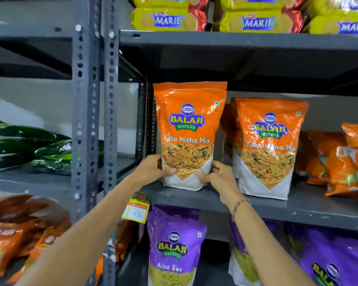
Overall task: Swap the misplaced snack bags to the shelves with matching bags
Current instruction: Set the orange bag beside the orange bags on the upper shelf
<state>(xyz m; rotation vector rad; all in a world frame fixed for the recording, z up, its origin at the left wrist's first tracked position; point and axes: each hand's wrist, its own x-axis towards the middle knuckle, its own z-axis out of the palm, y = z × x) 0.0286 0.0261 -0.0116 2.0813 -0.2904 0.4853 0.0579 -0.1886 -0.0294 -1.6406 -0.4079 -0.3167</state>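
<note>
From the head view, both hands are clamped on one orange snack bag: the left hand pinches its lower left edge, the right hand its lower right. The bag stands upright at the left end of the middle shelf, just beside a matching orange bag. It looks light, crinkly and slick, its contents probably brittle; holding low at both sides seems sensible. It reads "BALAJI WAFERS, Tikha Mitha Mix". Below, a purple bag reads "Aloo Sev"; above, yellow packs read "MARIE".
</note>
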